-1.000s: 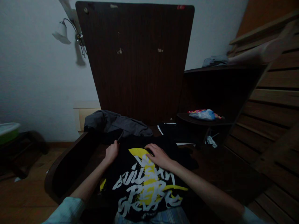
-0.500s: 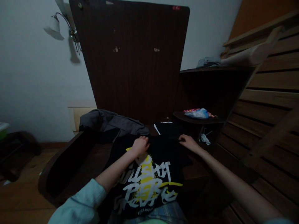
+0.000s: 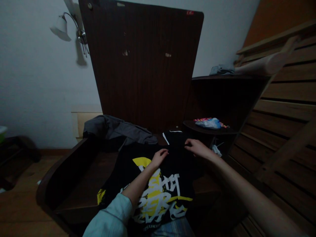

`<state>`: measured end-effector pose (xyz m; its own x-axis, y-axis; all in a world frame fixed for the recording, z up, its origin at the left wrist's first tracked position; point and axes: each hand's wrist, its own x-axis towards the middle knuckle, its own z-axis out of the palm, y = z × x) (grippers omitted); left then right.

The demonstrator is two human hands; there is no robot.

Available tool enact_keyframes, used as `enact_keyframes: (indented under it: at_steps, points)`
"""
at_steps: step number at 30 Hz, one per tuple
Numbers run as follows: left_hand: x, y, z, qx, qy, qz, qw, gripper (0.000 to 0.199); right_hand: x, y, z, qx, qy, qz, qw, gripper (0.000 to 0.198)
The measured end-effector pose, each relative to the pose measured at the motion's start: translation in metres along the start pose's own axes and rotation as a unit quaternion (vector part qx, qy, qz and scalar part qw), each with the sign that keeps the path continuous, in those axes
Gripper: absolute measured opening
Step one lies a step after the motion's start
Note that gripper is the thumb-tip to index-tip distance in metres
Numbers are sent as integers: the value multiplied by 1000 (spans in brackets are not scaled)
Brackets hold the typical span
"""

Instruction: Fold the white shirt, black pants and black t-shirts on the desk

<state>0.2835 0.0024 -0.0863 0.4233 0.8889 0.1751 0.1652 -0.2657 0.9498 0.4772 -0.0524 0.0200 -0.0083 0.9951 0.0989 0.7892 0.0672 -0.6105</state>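
A black T-shirt (image 3: 145,179) with bold white and yellow lettering lies spread on a dark wooden bench, its lower part over my lap. My left hand (image 3: 159,158) is at the upper middle of the shirt, its fingers pinched together on the black cloth. Across from it, my right hand (image 3: 198,148) has its fingertips curled together on the shirt's upper right edge. Dark fabric against dark wood hides exactly how much cloth each hand grips. Just beyond my hands sits a folded black garment with white trim (image 3: 172,136).
A grey garment (image 3: 118,128) is heaped at the bench's back left, near the curved armrest (image 3: 53,169). To the right, a corner shelf (image 3: 207,131) bears a plastic bag (image 3: 209,123). Wooden slats (image 3: 283,108) lean at the far right. A tall dark panel (image 3: 145,72) rises behind.
My left hand has slid right across the shirt, closer to my right hand. My right hand has shifted slightly left. A yellow-patterned part of the shirt now shows at lower left.
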Motion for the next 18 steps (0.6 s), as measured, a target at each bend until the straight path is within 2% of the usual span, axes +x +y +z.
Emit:
enact_keyframes:
  at_steps: [1, 3, 5, 6, 9, 12, 16, 18]
  points:
    - [1, 0, -2, -11, 9, -11, 1000, 45, -5, -14, 4, 19, -19, -25, 999, 15]
    - [4, 1, -5, -38, 27, -31, 998, 54, -13, -36, 13, 73, -124, -75, 987, 27]
    - [6, 1, -9, -56, 44, -44, 996, 56, -17, -43, 19, 108, -149, -109, 977, 35]
    - [6, 1, -11, -67, 48, -55, 995, 56, -18, -41, 21, 112, -133, -115, 978, 36]
    - [8, -1, -14, -100, 20, -81, 991, 56, -26, -15, 23, 94, -72, -98, 988, 31]
    - [10, -6, -15, -109, -30, -73, 991, 48, -49, 19, 29, 84, -85, -88, 989, 30]
    - [17, -16, -13, -95, -42, -77, 992, 39, -89, 47, 44, 29, -80, -138, 987, 36]
    - [19, -20, -13, -86, -37, -79, 992, 40, -102, 52, 52, -2, -63, -161, 985, 29]
